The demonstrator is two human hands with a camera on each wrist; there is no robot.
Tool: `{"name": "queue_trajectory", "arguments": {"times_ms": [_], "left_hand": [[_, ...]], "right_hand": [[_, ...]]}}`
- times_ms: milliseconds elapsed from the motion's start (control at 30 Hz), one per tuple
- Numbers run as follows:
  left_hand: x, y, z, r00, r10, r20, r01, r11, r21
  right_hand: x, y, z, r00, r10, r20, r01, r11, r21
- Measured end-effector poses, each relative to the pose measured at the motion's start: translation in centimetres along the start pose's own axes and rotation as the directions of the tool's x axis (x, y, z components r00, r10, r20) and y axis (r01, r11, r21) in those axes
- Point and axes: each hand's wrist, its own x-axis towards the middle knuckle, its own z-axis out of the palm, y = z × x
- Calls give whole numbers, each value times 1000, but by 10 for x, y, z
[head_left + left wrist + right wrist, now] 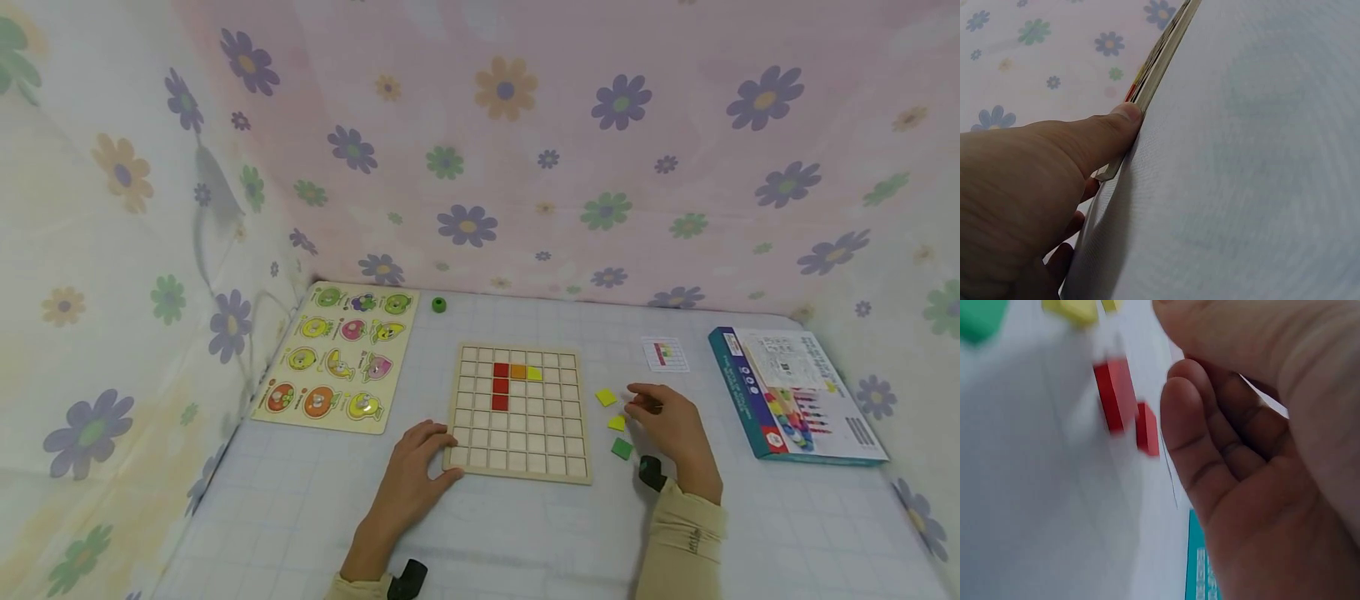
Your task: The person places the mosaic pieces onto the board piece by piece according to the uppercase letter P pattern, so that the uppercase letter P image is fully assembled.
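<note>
My left hand (pixel 411 471) holds the lower left corner of a square wooden grid board (pixel 528 467), thumb on the front edge and a fingertip at the left side. In the left wrist view, the thumb (pixel 1100 134) presses the edge of the board. On the board sit several red tiles (pixel 500 386), an orange tile (pixel 518 372) and a yellow tile (pixel 534 373). My right hand (pixel 675 429) hovers right of the board with loosely bent fingers, nothing visible between them. Close beside its fingers, two red tiles (pixel 1116 394) lie on the table.
Two loose yellow tiles (pixel 606 397) and a green tile (pixel 622 448) lie between board and right hand. Behind them is a small pattern card (pixel 665 355). A boxed set (pixel 806 400) lies far right, a fruit puzzle board (pixel 337 354) left, a green bead (pixel 439 305) at the back.
</note>
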Motion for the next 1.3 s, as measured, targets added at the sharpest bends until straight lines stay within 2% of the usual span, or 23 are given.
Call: {"name": "queue_trajectory", "arguments": {"times_ms": [233,333,700,1000,1300], "left_hand": [[1,0,1,1000,6,4,-6,1000,-13],[1,0,1,1000,6,3,-6,1000,-11],[2,0,-1,1000,7,-3,-7,1000,-3],[0,1,-1,1000,-22,14,22,1000,-17],[0,1,0,1000,-4,1,5,1000,-15]], "right_hand": [[-7,25,-18,989,100,105,-104,994,35],[-7,30,-20,985,115,131,-121,992,39],[0,37,-14,982,121,142,-131,990,57],[2,35,-11,981,130,143,-136,990,30],[2,35,-11,985,117,128,-118,993,3]]}}
